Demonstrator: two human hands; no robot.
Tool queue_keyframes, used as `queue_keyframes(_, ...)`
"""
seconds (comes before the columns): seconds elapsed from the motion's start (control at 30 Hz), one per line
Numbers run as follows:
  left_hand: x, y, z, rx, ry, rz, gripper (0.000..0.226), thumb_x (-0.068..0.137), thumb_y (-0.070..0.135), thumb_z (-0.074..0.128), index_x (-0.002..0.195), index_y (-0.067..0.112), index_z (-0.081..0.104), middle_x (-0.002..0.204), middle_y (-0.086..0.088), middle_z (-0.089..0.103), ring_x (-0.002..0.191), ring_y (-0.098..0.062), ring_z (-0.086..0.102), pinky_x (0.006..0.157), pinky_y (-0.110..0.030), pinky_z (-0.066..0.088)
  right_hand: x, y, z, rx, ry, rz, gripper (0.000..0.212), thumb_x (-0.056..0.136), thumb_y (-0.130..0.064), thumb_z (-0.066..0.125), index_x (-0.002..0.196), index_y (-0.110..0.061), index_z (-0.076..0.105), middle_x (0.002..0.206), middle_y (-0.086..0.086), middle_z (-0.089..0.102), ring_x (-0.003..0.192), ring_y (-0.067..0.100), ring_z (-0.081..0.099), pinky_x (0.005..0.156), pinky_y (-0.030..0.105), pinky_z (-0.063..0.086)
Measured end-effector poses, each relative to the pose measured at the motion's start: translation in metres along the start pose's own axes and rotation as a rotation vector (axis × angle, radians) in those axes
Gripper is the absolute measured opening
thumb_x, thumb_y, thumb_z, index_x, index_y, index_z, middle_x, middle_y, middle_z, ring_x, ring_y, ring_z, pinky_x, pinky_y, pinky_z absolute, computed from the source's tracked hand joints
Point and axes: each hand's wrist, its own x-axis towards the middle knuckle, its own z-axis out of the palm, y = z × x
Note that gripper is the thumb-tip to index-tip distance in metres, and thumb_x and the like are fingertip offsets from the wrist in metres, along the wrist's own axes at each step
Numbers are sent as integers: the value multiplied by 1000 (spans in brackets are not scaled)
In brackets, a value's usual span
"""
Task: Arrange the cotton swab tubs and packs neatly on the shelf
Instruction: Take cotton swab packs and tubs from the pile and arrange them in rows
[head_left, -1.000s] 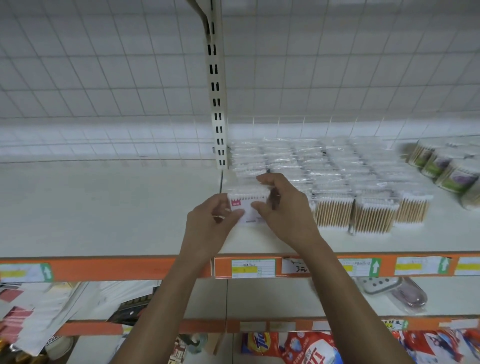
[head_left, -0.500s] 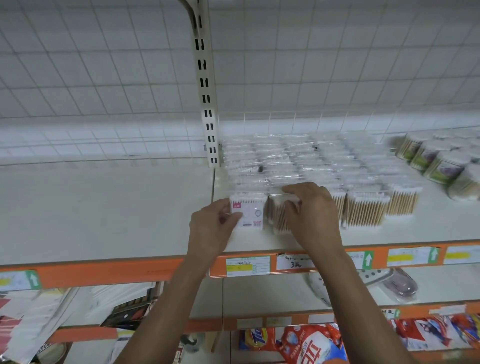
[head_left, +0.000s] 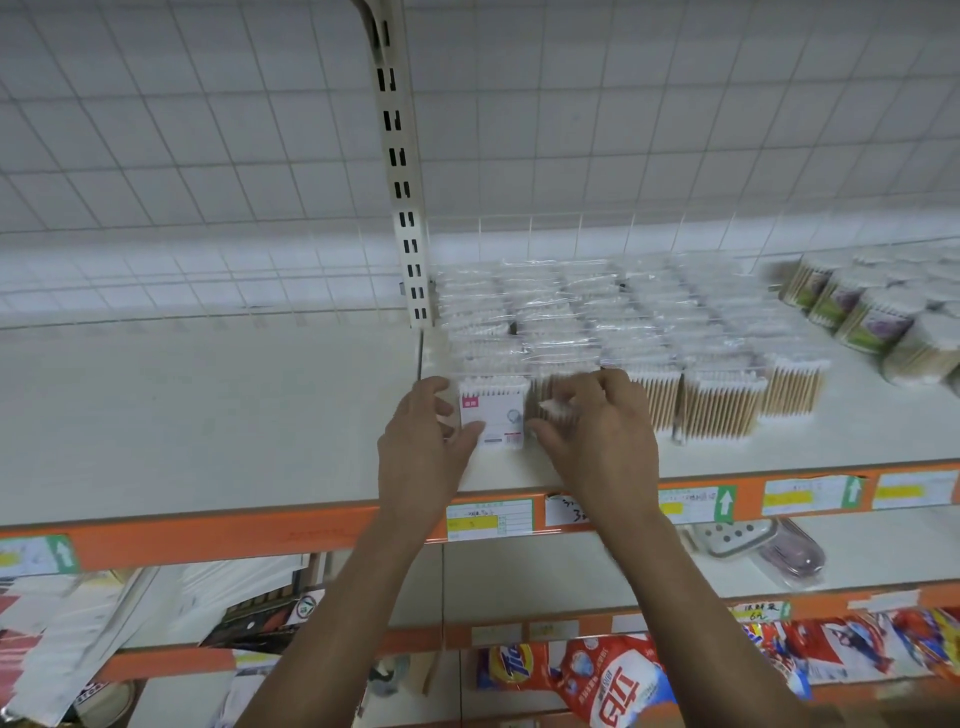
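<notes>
Left hand (head_left: 423, 447) pinches the white pink-labelled swab pack (head_left: 493, 410); right hand (head_left: 597, 436) grips the neighbouring clear wooden-stick pack (head_left: 553, 400). Light, crinkly, slippery film; hold by the sides.

Little text is showing legibly. On the orange shelf edge (head_left: 218, 535), white price tags (head_left: 489, 518) are carrying blurred print; one handwritten tag (head_left: 565, 512) is showing what looks like a "3". Green tags (head_left: 725, 503) are displaying white up arrows. Lower right, a red detergent bag (head_left: 618, 686) is showing large white Chinese characters. The pink-labelled swab pack (head_left: 493, 410) is too blurred to read.
</notes>
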Motion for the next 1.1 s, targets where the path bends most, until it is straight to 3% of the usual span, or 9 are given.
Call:
queue_keyframes(0.13,-7,4,3,18,78,19,39,79,25,74,107,15,50,86,6,49,61,1,48,63,-23,34,-6,-1,3,-51,77,31,31,62,-13,81,82,-9,57,89,10,53,82,28,48,58,37,47)
queue_keyframes(0.3,-14,18,12,-94,41,232,28,79,18,73,104,15,61,86,8,58,68,6,54,64,-16,46,-3,2,-17,35,128,-17,23,64,6,65,79,-9,58,83,7,57,77,27,47,67,21,24)
queue_keyframes(0.43,-17,38,14,-216,-81,252,35,82,25,71,115,17,61,99,19,61,74,5,61,67,-4,43,7,4,-37,265,96,-6,18,71,0,56,85,-12,60,87,-2,56,67,17,52,64,23,34)
queue_keyframes(0.57,-19,53,18,-304,-193,173,40,84,23,69,122,22,58,92,31,57,66,2,63,62,-4,41,12,12,-43,405,-12,82,31,79,5,55,93,-21,58,100,-3,59,67,0,51,63,12,38)
queue_keyframes(0.67,-17,51,24,-264,-127,164,36,83,22,70,117,18,60,86,22,61,68,0,63,65,-5,43,15,24,-39,443,-52,118,34,80,5,59,104,-20,60,107,-2,57,84,9,58,74,22,48)
queue_keyframes(0.77,-16,48,30,-197,-77,133,28,83,22,71,108,14,64,91,8,67,71,-5,63,74,-19,50,19,33,-32,402,-126,116,29,81,-1,64,107,-15,64,108,-2,60,94,16,58,86,36,50)
queue_keyframes(0.87,-19,44,37,-150,-27,113,23,82,20,71,104,13,65,92,5,68,72,-9,64,77,-30,53,20,38,-28,299,-134,32,23,79,-4,68,99,-15,68,102,-2,64,94,19,57,84,31,46)
queue_keyframes(1.1,-26,40,47,-66,15,102,18,83,22,71,97,11,66,89,3,68,69,-5,58,71,-23,50,17,44,-17,230,-61,-114,24,71,5,71,90,-9,68,93,6,64,83,24,59,75,29,48)
